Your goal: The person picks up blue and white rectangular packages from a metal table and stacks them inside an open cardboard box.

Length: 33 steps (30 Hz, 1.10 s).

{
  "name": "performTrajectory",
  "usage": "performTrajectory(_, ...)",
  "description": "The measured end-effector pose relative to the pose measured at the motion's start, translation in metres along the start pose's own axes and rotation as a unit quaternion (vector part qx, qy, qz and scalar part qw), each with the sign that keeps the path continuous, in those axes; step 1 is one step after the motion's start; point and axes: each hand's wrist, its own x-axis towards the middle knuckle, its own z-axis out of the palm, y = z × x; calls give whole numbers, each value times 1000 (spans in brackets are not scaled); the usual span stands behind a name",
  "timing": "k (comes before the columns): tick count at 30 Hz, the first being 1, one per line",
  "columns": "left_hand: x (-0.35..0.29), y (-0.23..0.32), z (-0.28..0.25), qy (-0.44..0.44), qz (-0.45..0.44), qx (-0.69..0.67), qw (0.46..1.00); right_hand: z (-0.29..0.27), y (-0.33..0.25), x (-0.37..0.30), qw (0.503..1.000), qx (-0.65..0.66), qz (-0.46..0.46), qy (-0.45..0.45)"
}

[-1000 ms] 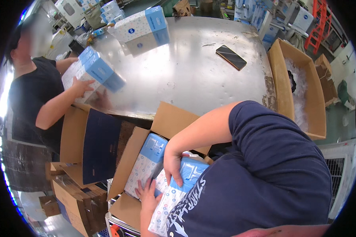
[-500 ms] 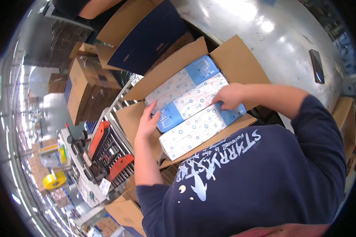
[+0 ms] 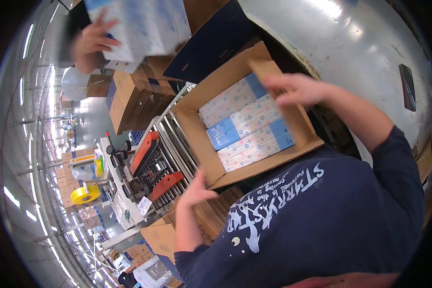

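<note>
An open cardboard box [image 3: 247, 176] sits in front of me with white-and-blue printed packs [image 3: 259, 117] lying side by side low inside it. My left hand [image 3: 197, 192] is at the box's near left corner, thumb and fingers apart, holding nothing. On the right side my right hand [image 3: 297, 90] is at the raised flap [image 3: 269, 67], fingers stretched out and somewhat blurred. Whether its fingertips press on the flap I cannot tell.
Another person's hand [image 3: 93, 41] holds blurred white-and-blue packs [image 3: 144, 29] at the upper left, by a dark blue carton [image 3: 209, 43]. A roller conveyor [image 3: 175, 139] with an orange-sided tape machine [image 3: 146, 153] stands left. A phone [image 3: 407, 87] lies on the metal table [image 3: 360, 57].
Both hands have left the packs: the left is at the near corner, the right at the flap. The packs sit lower in the box. Another person's hand with packs has appeared.
</note>
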Motion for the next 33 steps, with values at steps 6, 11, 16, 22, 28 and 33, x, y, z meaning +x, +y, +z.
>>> performTrajectory(6,118,59,13,-78,64,367,925,46,-34,89,908,-331,30,-255)
performTrajectory(11,163,26,31,251,1,374,893,-29,-37,135,794,-519,-135,287)
performTrajectory(16,136,-75,27,360,67,119,923,35,-5,49,859,-449,-117,217)
performTrajectory(22,205,-93,-13,225,119,-287,923,64,110,35,907,-93,93,400)
performTrajectory(28,180,-151,-141,247,142,-228,931,180,56,119,849,135,319,400)
performTrajectory(33,65,-242,-263,455,-61,310,832,356,8,295,926,147,176,302)
